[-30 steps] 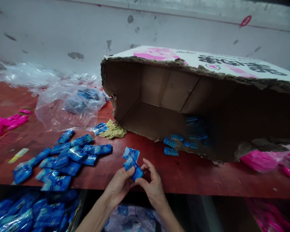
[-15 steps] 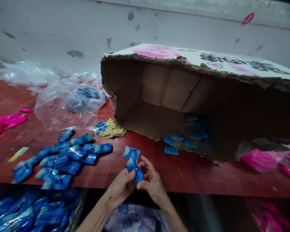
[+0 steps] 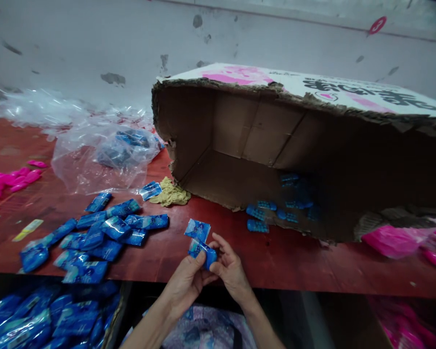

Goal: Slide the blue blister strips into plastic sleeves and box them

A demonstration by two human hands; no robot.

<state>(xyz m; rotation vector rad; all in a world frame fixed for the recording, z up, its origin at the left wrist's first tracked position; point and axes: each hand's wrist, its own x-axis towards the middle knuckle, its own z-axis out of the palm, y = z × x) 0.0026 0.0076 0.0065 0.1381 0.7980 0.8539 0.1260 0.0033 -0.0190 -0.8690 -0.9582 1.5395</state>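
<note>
A small, shiny blue packet [image 3: 200, 249] is pinched in my left hand [image 3: 187, 281], the thumb lying across its front. At the packet's right end, my right hand [image 3: 232, 271] has its thumb and curled fingers on the wrapper, with the index finger raised. Just beyond my fingers is a flat blue printed piece [image 3: 197, 229], partly behind the packet; whether it is joined to it I cannot tell. To the left, a loose pile of similar blue packets [image 3: 94, 235] lies on the red table [image 3: 167, 266].
A torn cardboard box [image 3: 236, 177] lies on its side, blue ribbed pieces [image 3: 256, 213] at its opening. A clear bag [image 3: 83, 160] and yellow crumpled material [image 3: 170, 193] sit left of it. Pink pieces [image 3: 12, 179] lie far left. Below the edge, a container holds blue packets [image 3: 32, 315].
The packet has turned from steeply slanted to flatter between my fingers. My right thumb has moved up along its right end, and my left hand has shifted slightly.
</note>
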